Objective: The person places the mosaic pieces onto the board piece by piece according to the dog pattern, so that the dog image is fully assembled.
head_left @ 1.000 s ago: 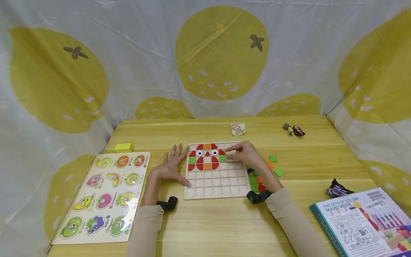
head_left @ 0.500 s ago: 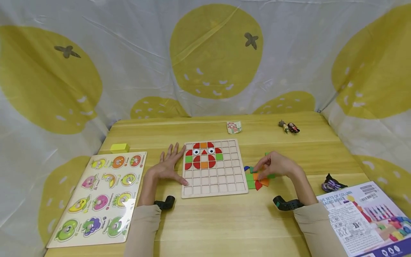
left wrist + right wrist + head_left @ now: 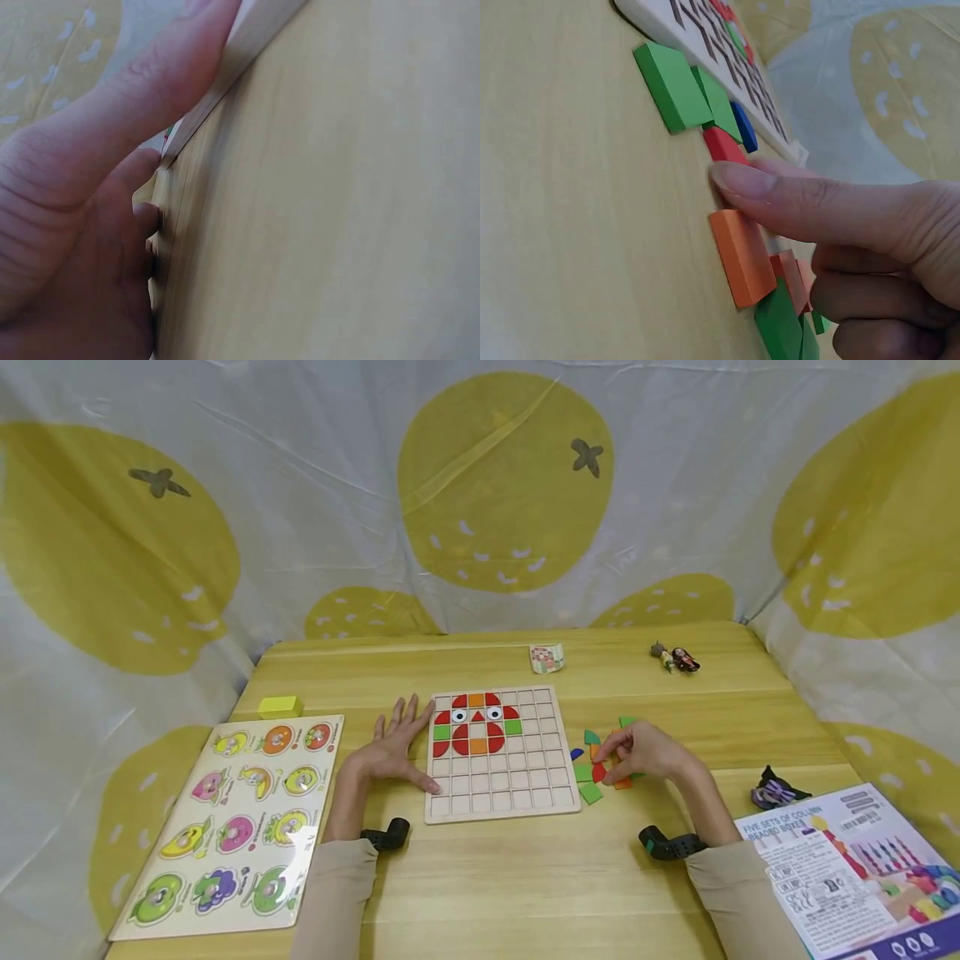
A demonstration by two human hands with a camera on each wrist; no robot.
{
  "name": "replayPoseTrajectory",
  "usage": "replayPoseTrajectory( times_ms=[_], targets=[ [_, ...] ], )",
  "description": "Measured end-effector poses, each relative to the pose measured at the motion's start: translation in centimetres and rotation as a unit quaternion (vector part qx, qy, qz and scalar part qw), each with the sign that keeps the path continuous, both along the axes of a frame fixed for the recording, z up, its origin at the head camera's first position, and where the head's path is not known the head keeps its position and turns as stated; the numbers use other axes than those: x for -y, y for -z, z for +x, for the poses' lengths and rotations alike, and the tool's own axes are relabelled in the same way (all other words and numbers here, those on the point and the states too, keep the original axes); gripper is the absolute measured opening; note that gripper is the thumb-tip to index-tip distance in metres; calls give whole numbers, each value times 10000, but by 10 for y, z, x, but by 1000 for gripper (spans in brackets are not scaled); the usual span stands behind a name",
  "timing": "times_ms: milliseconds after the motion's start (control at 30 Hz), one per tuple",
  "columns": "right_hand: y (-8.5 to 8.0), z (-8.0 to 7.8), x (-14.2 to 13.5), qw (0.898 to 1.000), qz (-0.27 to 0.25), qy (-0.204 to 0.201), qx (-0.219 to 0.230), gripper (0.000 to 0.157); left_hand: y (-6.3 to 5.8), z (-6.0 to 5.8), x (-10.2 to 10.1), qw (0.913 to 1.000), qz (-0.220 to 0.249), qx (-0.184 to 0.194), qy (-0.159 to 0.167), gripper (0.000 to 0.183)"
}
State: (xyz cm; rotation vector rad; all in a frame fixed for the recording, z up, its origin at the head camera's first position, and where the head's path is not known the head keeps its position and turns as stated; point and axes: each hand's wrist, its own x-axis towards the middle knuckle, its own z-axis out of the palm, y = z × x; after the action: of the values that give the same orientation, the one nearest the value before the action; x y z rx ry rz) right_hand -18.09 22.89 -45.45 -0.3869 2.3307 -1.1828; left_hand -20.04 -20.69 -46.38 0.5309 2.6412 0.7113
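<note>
A wooden grid board (image 3: 521,785) holds red, orange, green and white eye tiles in its upper left squares. My left hand (image 3: 390,752) lies spread at the board's left side; its thumb (image 3: 161,79) touches the edge in the left wrist view. To the right of the board, my right hand (image 3: 648,752) reaches into loose wooden tiles, thumb and index finger pinching a red tile (image 3: 724,145) whose end shows past the thumb. Around it lie green tiles (image 3: 673,86), a blue tile (image 3: 744,126) and an orange tile (image 3: 742,257). The right hand covers part of the pile.
A fruit puzzle board (image 3: 251,818) and a yellow block (image 3: 281,707) are on the left. Behind the grid board lies a picture card (image 3: 547,658). Small figures (image 3: 675,657), a dark purple hair tie-like item (image 3: 778,790) and a printed box (image 3: 840,868) occupy the right.
My right hand left the board's upper area for the loose tiles on the right. There the tiles have been shifted apart, the red one included. The left hand keeps its place.
</note>
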Motion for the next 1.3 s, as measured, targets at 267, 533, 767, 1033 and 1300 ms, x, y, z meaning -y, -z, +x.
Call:
replayPoseTrajectory(
  times_ms=[267,533,767,1033,1300],
  targets=[
    [1,-3,4,9936,464,895,-513,25,1,1,0,10000,-30,15,-23,140],
    [3,-11,17,9911,465,998,-749,16,1,0,1,10000,-45,15,-4,141],
    [4,-19,24,9942,142,921,-543,27,-1,0,2,10000,-42,8,-18,141],
    [4,-25,25,9928,268,968,-652,25,-1,1,1,10000,-38,4,-10,140],
    [4,-30,24,9920,441,919,-750,26,0,1,-1,10000,-46,-14,2,140]
  ],
)
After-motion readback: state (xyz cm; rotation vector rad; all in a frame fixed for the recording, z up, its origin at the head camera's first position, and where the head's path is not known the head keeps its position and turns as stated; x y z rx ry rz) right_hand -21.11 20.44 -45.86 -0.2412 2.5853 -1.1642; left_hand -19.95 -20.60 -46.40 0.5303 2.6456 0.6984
